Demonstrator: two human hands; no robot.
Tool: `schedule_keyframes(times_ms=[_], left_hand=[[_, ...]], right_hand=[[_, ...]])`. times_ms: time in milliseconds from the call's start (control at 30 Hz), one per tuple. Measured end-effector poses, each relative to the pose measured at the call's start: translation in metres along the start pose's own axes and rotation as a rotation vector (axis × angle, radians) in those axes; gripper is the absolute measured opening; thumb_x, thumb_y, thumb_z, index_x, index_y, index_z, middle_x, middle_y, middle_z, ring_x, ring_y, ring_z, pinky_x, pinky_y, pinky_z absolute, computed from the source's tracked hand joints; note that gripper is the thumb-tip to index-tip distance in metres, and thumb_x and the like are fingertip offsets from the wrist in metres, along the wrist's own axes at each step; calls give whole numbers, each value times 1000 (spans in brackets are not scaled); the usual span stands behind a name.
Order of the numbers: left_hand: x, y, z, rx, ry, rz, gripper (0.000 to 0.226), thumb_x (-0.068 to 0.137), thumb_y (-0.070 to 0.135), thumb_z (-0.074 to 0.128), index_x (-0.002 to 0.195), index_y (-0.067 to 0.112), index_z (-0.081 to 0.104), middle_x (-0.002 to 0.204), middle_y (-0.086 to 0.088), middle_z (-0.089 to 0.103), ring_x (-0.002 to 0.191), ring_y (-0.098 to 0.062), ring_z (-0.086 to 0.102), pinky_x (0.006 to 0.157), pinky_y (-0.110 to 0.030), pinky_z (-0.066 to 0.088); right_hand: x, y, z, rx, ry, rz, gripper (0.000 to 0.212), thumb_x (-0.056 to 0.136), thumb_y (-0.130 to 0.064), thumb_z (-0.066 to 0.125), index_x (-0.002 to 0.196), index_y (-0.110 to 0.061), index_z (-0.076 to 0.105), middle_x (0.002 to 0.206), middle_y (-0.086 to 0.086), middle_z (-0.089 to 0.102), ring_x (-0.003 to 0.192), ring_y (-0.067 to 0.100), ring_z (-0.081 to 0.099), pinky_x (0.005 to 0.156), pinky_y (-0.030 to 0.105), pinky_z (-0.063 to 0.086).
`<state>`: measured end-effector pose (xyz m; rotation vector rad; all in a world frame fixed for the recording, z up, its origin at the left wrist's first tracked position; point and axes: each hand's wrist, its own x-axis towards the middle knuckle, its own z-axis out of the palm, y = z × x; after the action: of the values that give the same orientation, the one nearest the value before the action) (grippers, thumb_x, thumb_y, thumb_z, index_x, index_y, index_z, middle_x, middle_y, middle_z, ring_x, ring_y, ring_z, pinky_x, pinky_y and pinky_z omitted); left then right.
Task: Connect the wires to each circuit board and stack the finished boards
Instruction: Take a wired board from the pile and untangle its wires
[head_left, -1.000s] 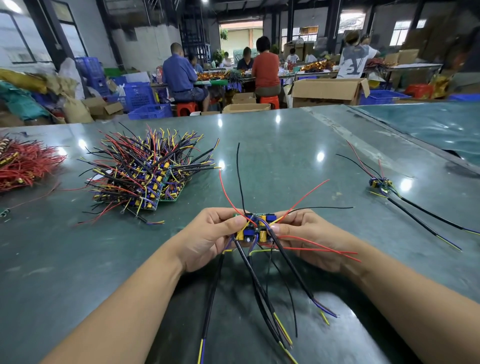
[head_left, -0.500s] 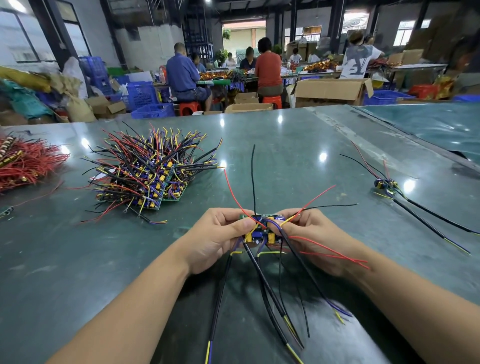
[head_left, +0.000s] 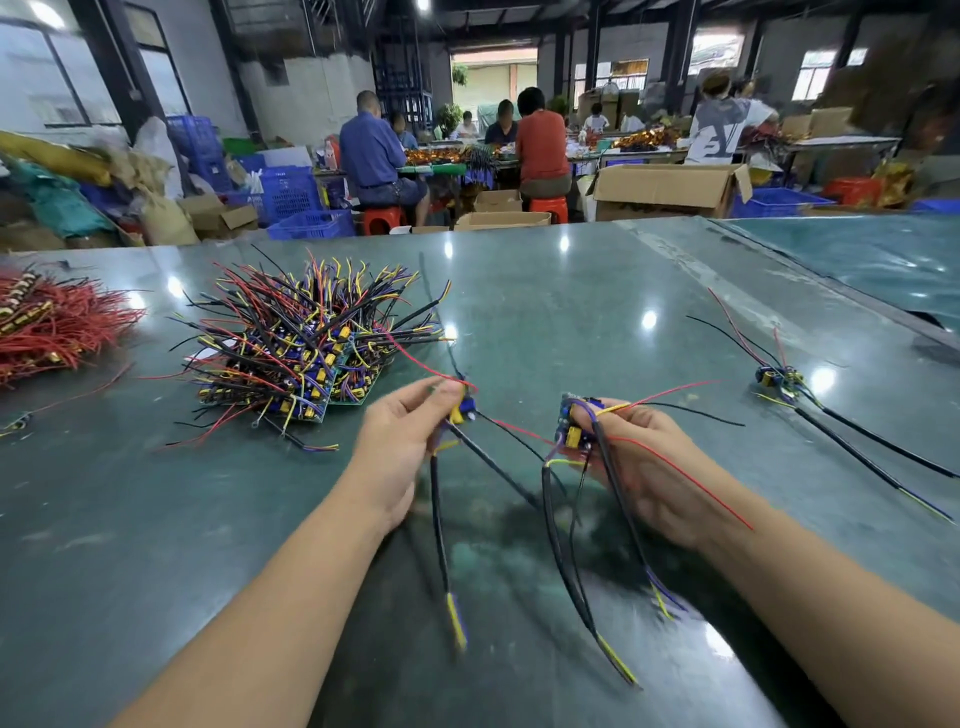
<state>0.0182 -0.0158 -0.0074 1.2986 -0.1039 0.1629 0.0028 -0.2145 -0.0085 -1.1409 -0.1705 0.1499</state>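
The person's left hand (head_left: 410, 441) is pinching a small board (head_left: 461, 410) with yellow and blue parts between thumb and fingertips, holding it above the green table (head_left: 571, 322); black leads are hanging from it and a red wire is arcing up toward the pile. That board is blurred, so its details are hard to make out. The right hand (head_left: 644, 462) is gripping a second circuit board (head_left: 571, 431), tilted on edge with its component side facing left, fingers curled around its far edge. Black, red and yellow-tipped wires are trailing from it down over the table. The two boards are being held apart, with a gap between them.

To the left, a stack of finished boards (head_left: 306, 358) is sitting on the table, bristling with wires. Further left a heap of red wires (head_left: 57, 327) is lying. Off to the right, another wired board (head_left: 776, 376) is resting alone. Beyond the table, people are sitting at benches among cardboard boxes (head_left: 670, 189) and blue crates (head_left: 291, 195)
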Motion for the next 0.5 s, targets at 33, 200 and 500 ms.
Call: schedule_keyframes(times_ms=[33, 200, 500], left_hand=[[5, -1, -3, 26, 123, 45, 15, 89, 5, 58, 81, 12, 69, 61, 9, 69, 51, 4, 58, 50, -7, 42], [22, -2, -23, -105, 405, 43, 16, 94, 5, 55, 80, 12, 60, 68, 3, 60, 61, -3, 53, 59, -11, 51], [3, -2, -7, 468, 328, 5, 27, 87, 6, 60, 112, 16, 59, 113, -3, 61, 92, -13, 57, 86, -27, 45]], right_hand=[[1, -2, -3, -33, 33, -19, 14, 72, -16, 64, 66, -15, 77, 64, -1, 67, 58, 6, 63, 64, 22, 57], [2, -9, -9, -297, 371, -278, 15, 88, -14, 63, 75, -16, 69, 65, -7, 66, 59, -1, 56, 56, 9, 42], [-12, -12, 7, -312, 96, 50, 11, 90, -14, 61, 83, -8, 64, 76, 14, 57, 64, 21, 55, 69, 34, 50]])
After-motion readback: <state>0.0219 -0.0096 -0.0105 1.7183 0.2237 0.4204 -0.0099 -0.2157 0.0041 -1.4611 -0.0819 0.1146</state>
